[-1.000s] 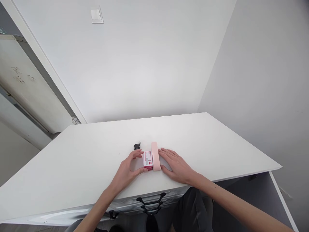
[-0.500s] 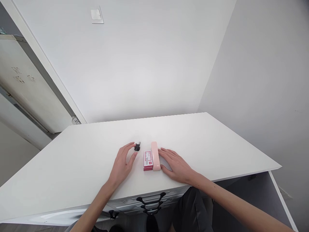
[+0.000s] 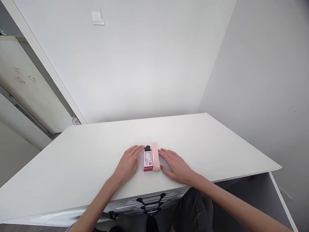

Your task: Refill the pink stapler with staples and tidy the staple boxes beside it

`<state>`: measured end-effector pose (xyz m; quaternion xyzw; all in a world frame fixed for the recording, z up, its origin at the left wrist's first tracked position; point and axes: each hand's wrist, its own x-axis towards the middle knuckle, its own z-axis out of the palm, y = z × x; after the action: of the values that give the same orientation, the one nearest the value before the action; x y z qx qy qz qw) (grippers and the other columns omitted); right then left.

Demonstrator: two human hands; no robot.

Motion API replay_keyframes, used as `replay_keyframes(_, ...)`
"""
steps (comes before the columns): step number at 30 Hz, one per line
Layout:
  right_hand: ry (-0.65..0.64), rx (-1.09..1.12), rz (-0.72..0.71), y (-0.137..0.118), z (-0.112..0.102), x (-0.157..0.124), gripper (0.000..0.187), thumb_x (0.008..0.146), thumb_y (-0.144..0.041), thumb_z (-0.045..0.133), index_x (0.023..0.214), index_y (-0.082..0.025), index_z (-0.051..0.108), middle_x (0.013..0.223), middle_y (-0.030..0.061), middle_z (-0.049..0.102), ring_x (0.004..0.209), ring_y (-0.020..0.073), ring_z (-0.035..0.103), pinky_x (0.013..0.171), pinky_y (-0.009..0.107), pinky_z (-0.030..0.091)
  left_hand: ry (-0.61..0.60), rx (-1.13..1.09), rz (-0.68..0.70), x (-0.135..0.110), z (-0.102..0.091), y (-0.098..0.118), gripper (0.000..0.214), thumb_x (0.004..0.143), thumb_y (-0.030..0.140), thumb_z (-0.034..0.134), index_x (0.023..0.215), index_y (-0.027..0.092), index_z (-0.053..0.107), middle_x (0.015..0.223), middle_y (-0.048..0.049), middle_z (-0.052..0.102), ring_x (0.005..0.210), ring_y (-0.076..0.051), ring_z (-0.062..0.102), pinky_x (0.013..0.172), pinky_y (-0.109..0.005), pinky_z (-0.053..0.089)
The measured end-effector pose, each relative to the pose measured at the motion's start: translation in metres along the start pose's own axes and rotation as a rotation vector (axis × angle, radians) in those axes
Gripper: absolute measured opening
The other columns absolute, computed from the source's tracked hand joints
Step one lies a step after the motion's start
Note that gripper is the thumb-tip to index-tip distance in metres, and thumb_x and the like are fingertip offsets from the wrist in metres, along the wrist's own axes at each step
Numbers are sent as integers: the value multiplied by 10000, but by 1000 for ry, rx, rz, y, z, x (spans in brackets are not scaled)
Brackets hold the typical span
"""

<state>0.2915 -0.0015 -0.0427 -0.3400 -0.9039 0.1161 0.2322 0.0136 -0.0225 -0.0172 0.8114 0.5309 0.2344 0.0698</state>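
A pink stapler [image 3: 155,156] lies lengthwise on the white table [image 3: 205,141]. Against its left side sits a small red and white staple box [image 3: 148,160]. A black binder clip [image 3: 147,148] rests just behind the box, touching the stapler. My left hand [image 3: 128,164] lies flat on the table left of the box, fingers stretched out, fingertips by the clip. My right hand [image 3: 176,165] lies flat to the right of the stapler, fingers spread and touching its side. Neither hand holds anything.
The table stands in a room corner, with white walls behind and to the right. A light switch [image 3: 97,16] is high on the back wall. A door [image 3: 26,87] stands at the left. Black drawer handles [image 3: 151,201] show under the table's near edge.
My left hand left the staple box, reached to the binder clip, and slid it right against the box and stapler. The right hand has stayed put.
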Motion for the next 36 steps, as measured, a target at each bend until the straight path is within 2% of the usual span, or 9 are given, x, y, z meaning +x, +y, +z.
replay_keyframes(4,-8,0,0,0,0,0,599,972,-303,508,1547,-195,381,1563,101,490,1481,258,403,1228,492,351,-3,-68,-4,8,4,-1,775,786,6,365,1500,282,484,1548,-8,510,1442,-224,446,1210,-499,366)
replay_keyframes(8,-17,-2,-3,1,0,0,598,977,-308,501,1548,-185,376,1570,106,480,1483,260,400,1231,493,343,-37,-144,-14,14,9,-4,740,784,11,359,1457,266,534,1529,4,534,1466,-217,423,1232,-500,341)
replay_keyframes(17,-30,-13,5,-2,-3,0,587,989,-307,481,1552,-178,372,1577,98,472,1496,252,378,1240,479,330,-81,-311,-5,22,9,5,648,866,80,321,1443,283,535,1464,5,599,1347,-209,560,1181,-460,414)
replay_keyframes(21,-24,-4,2,-2,-3,0,585,987,-311,485,1550,-193,377,1572,93,480,1492,250,387,1237,484,334,-91,-375,-33,21,7,6,632,884,99,330,1461,284,509,1472,-3,591,1335,-212,568,1162,-426,428)
replay_keyframes(24,-27,2,7,-3,-3,0,585,987,-311,484,1551,-198,379,1574,90,477,1491,252,388,1237,487,331,-64,-434,-99,19,6,5,553,931,163,340,1443,275,518,1478,-16,581,1359,-221,542,1163,-422,421)
replay_keyframes(27,-35,14,18,-3,-4,1,587,987,-319,482,1553,-194,386,1586,81,462,1500,247,372,1247,474,313,-6,-547,-229,14,6,7,437,1010,323,348,1398,275,544,1486,-32,572,1400,-237,503,1196,-442,376)
replay_keyframes(31,-78,103,28,0,-6,0,598,979,-288,473,1565,-211,383,1625,56,400,1526,241,322,1272,477,251,66,-875,-450,8,10,21,533,1032,561,337,1487,301,435,1615,-31,419,1491,-229,390,1247,-423,306)
replay_keyframes(34,-65,287,164,-2,-5,-3,579,1006,-303,417,1579,-238,360,1638,47,378,1521,235,330,1271,494,245,52,-1031,-545,7,16,34,649,1011,655,313,1561,312,337,1662,-18,330,1533,-221,308,1274,-417,248)
replay_keyframes(36,-2,451,321,-11,-2,-7,584,1030,-379,389,1596,-258,316,1646,49,362,1515,241,342,1254,507,278,40,-1055,-565,7,19,40,674,998,692,282,1552,319,373,1671,-3,303,1547,-235,273,1276,-428,238)
